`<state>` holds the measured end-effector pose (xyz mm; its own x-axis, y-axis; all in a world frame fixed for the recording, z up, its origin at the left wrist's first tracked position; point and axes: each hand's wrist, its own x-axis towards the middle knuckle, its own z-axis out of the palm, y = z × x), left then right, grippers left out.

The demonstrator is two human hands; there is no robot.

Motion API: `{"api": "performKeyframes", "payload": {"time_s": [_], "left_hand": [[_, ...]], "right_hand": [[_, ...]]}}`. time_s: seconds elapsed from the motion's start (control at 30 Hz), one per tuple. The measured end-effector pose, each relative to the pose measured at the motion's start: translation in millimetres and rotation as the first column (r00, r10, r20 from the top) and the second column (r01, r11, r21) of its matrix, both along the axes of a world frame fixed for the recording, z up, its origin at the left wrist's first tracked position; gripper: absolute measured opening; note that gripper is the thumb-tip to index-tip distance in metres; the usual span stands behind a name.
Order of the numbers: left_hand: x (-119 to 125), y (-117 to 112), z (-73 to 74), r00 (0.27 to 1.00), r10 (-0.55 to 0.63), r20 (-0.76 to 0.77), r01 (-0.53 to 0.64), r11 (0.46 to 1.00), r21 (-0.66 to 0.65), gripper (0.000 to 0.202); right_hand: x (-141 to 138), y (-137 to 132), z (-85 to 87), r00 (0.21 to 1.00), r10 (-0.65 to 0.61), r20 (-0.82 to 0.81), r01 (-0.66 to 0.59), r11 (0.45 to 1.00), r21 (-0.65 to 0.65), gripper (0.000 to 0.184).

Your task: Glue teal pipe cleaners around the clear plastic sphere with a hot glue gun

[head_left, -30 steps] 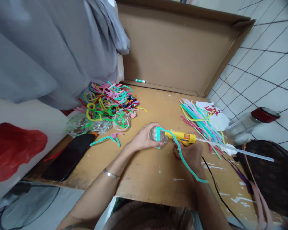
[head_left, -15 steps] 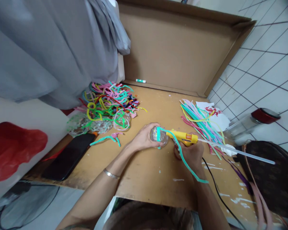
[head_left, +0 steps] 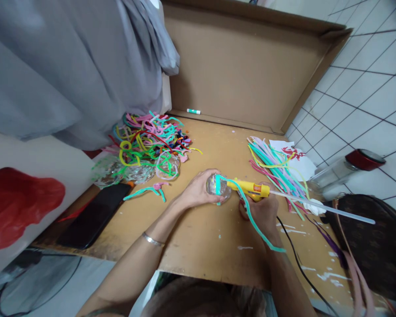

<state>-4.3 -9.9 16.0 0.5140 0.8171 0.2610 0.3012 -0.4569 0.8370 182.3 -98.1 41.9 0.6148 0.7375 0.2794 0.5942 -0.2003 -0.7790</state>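
Two hands loaded: left hand (head_left: 198, 189) clasping a clear rounded plastic piece (head_left: 225, 192) banded with a turquoise fuzzy strip (head_left: 250, 214), right hand (head_left: 265, 214) gripping a yellow plastic glue gun (head_left: 262, 190), nozzle right beside the left fingers (head_left: 213, 171); probably gluing, next move needs steady aim.

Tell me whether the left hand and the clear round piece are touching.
Touching: the head view shows the left hand gripping the clear round piece, with fingers and thumb closed against its sides.
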Motion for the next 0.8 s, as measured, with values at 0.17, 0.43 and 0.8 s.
{"api": "performKeyframes", "payload": {"time_s": [0.17,0.43,0.8], "left_hand": [[0.7,1.2,-2.2,1.000,-0.006,0.008,0.006,1.000,0.000,0.075],[0.1,-0.5,2.0,1.000,-0.007,-0.007,0.007,1.000,0.006,0.072],[0.4,0.6,1.1,1.000,-0.017,0.001,0.017,1.000,0.020,0.071]], "right_hand": [[-0.5,0.2,2.4,1.000,0.006,0.012,-0.006,1.000,0.001,0.040],[2.6,-0.4,-0.8,0.998,-0.003,0.070,0.005,1.000,-0.019,0.040],[4.7,0.1,-2.3,0.998,0.001,0.059,0.001,1.000,-0.028,0.045]]}}
